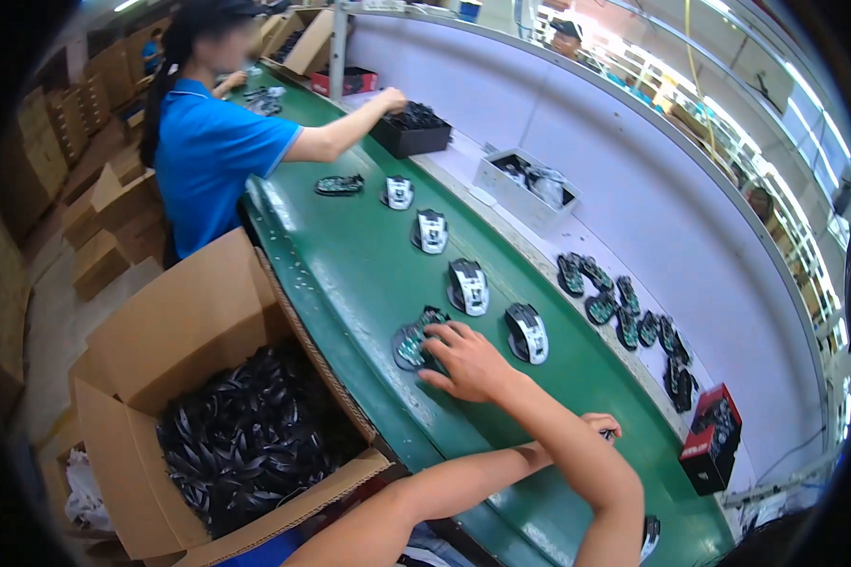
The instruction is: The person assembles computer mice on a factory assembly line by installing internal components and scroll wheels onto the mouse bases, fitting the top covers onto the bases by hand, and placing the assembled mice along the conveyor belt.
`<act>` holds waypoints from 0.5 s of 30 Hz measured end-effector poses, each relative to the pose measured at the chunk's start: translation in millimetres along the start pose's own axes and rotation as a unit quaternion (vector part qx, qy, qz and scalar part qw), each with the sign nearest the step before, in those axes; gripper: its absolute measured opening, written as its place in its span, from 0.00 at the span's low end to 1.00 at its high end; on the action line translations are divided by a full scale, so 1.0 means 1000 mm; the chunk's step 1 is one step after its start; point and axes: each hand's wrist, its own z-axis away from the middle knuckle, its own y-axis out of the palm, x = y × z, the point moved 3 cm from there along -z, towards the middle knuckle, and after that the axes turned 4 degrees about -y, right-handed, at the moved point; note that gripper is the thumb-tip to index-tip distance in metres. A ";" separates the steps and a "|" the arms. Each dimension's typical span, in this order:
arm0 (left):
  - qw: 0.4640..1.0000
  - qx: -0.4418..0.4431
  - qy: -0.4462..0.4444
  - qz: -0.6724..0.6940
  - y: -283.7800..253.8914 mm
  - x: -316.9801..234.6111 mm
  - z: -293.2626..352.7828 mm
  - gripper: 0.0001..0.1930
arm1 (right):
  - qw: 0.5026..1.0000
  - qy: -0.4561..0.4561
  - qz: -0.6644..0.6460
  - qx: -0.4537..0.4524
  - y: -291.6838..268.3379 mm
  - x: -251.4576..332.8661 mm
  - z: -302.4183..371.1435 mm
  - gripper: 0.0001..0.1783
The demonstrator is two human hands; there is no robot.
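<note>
My right hand (471, 361) reaches left across my left forearm. Its fingers are apart, with the tips at the edge of a mouse base carrying a green circuit board (410, 348); whether they press on it I cannot tell. My left hand (596, 425) lies farther right, under the crossing arm, its fingers closed around a small dark thing mostly hidden. Beyond my right hand stand a black-and-silver computer mouse (528, 334) and another mouse (468, 287). Two more mice, a silver-topped one (430, 231) and a smaller-looking one (398, 193), line the green belt (350, 260) farther off.
A cardboard box (189, 331) of black plastic parts stands left of the belt. A co-worker in blue (222, 142) reaches into a black bin (416, 140). Along the ledge are a white bin (520, 194), several circuit-board bases (626, 317) and a red-and-black box (709, 454).
</note>
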 end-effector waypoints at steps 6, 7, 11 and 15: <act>0.990 0.081 -0.110 0.039 0.076 0.004 0.036 0.07 | 0.990 0.101 -0.067 0.076 -0.048 0.007 0.119 0.22; 0.989 0.102 -0.105 0.022 0.088 0.002 0.044 0.07 | 0.989 0.111 -0.073 0.066 -0.052 0.005 0.138 0.20; 0.813 0.344 -0.424 0.203 0.089 -0.070 0.045 0.11 | 0.976 0.197 -0.089 0.015 -0.061 0.004 0.225 0.11; 0.780 0.348 -0.403 0.329 0.074 -0.087 0.033 0.12 | 0.947 0.296 -0.077 -0.097 -0.050 0.016 0.313 0.10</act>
